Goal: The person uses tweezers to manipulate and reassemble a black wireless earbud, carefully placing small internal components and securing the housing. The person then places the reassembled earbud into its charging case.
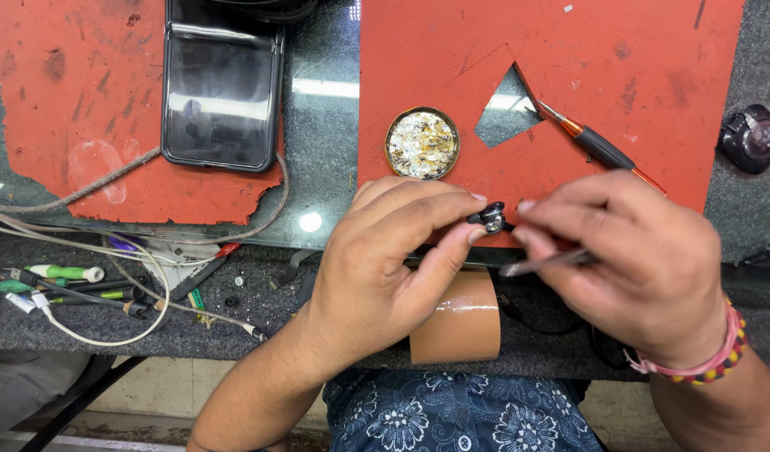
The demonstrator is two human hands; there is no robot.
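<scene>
Far left, loose tools (62, 280) and a grey cable (108, 251) are lying in a heap at the bench edge, seemingly pushed aside but within reach; a dark phone (221, 88) is resting face up on the torn left mat (58, 109), its blank screen reflecting light; toward the middle, a round tin (422, 143) of whitish flakes is sitting on the right mat (619, 50), close above the hands, likely kept near for dipping; the left hand (385, 268) is pinching a small black part (490, 218) between thumb and forefinger, fingers clamped on it and lifting it clear of the bench, just over the mat's near edge, probably to bring it up to eye and tool; the right hand (628, 259) is closing around thin tweezers (540, 264), tips slanting left below the part, whether touching it I cannot tell; a brown tape roll (462, 322) is standing beneath the hands; a screwdriver (598, 146) is lying slantwise beside the triangular cut-out; far right, a dark bottle (751, 138) is standing off the mat.
</scene>
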